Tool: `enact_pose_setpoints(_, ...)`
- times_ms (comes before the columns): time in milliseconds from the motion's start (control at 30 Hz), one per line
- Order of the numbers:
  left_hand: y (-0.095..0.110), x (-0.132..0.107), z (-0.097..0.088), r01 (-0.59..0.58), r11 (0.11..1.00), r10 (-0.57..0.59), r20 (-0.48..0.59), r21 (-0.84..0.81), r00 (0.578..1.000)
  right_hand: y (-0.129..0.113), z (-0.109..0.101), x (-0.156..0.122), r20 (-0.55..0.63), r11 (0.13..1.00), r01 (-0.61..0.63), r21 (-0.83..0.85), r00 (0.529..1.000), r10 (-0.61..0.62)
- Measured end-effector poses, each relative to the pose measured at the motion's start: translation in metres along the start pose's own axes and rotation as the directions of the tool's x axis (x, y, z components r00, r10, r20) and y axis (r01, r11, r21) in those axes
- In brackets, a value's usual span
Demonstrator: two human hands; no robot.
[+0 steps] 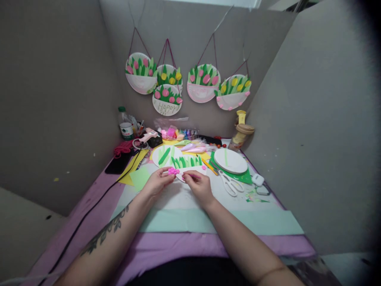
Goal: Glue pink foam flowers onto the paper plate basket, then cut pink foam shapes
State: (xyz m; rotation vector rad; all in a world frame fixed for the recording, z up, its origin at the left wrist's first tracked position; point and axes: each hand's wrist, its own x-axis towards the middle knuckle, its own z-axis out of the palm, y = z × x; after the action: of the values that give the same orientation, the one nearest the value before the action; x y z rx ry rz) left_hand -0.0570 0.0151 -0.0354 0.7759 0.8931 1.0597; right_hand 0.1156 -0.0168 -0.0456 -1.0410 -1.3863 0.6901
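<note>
Clutter behind the hands: white scissors (230,183) right of centre, round white plate (230,161) above them, pink glue gun (147,137) and bottle (125,124) upper left of the table. Half plate with green leaves (187,162) sits right behind the fingers. Nothing blocks the view. Pink flower (172,171): small, bright, lumpy petals, at frame centre. Left hand (157,182) pinches its left edge. Right hand (199,184) is just to its right, fingertips pressed together; what they hold is too small to tell.
</note>
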Motion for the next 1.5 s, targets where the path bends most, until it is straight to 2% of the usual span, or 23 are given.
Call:
enact_pose_setpoints(533,-0.0001,0.0021,0.0001,0.013,0.999,-0.012,0.020,-0.045,1.000,0.0028,0.0011,0.0009,-0.004,0.999,-0.026,0.030,1.000,0.026)
enact_pose_setpoints(1167,0.0041,-0.0033,0.0050,0.070,0.992,-0.062,0.071,-0.106,0.996,0.0021,0.0003,0.0020,-0.006,0.999,0.011,0.038,1.000,-0.011)
enact_pose_setpoints(1267,0.0044,-0.0037,0.0049,0.073,0.991,-0.065,0.077,-0.110,0.995,0.0003,0.0003,0.0015,-0.004,0.997,-0.004,0.076,1.000,0.005)
enact_pose_setpoints(1367,0.0057,-0.0050,0.0063,0.082,0.991,-0.074,0.075,-0.110,0.994,-0.0036,-0.0008,0.0008,-0.012,0.983,-0.032,0.181,0.999,0.035)
enact_pose_setpoints(1500,0.0061,-0.0063,0.0077,0.086,0.991,-0.078,0.079,-0.099,0.994,-0.0062,-0.0035,0.0026,-0.126,0.946,-0.043,0.320,0.988,0.088)
